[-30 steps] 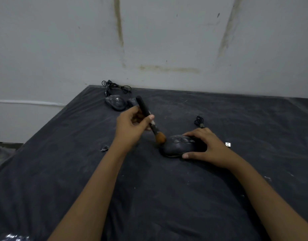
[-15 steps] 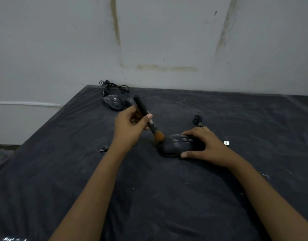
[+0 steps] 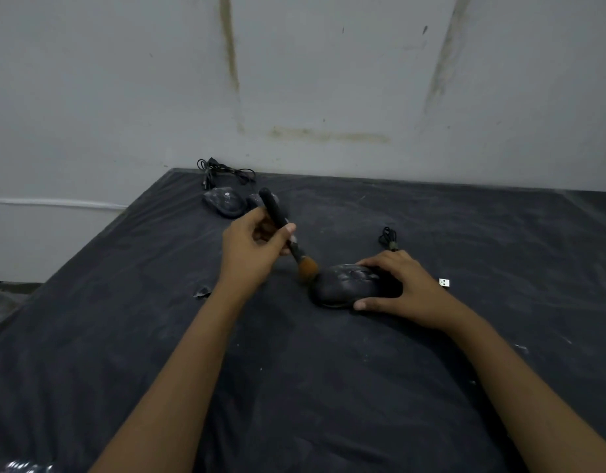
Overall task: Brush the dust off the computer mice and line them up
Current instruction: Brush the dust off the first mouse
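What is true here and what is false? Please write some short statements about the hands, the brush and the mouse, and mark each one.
1. The left hand holds the brush. True.
2. The right hand hovers above the mouse. False: it grips the mouse, which lies on the table.
3. The brush touches the mouse at the end away from the right hand. True.
4. The white plug lies between the two hands. False: it lies on the table to the right of the right hand.
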